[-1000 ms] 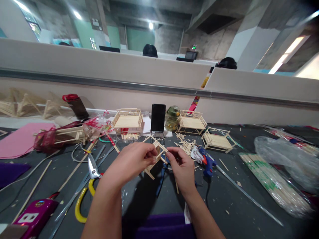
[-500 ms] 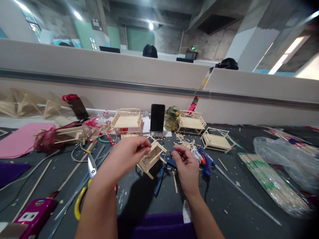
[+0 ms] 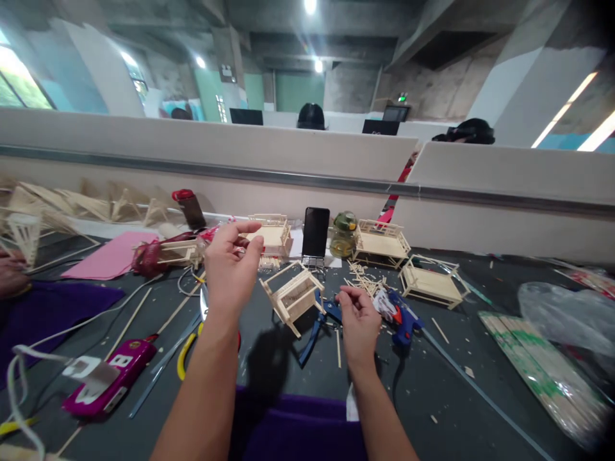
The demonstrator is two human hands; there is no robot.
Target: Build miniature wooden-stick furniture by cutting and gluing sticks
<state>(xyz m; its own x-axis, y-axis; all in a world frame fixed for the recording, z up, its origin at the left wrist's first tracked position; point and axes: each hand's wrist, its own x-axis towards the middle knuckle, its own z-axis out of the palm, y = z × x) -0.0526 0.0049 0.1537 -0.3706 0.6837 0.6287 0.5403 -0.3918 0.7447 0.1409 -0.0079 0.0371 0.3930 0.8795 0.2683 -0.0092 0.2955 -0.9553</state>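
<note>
A small piece of model furniture built from wooden sticks stands tilted on the dark table between my hands. My left hand is raised to its left, thumb and forefinger apart, nothing held. On the right, my right hand is closed with the fingertips pinched together; whatever they may hold is too small to make out. Blue-handled pliers lie between the model and my right hand. Just beyond that hand are a blue glue gun and a pile of cut sticks.
More stick models stand along the back, beside a phone on a stand and a green-lidded bottle. Yellow-handled scissors and a magenta power strip lie left. Bagged sticks lie right. Another person's hand shows far left.
My left hand has drawn away from the stick model, up and to the left, and its fingers have spread. My right hand stays pinched near the pliers. The view has swung left.
</note>
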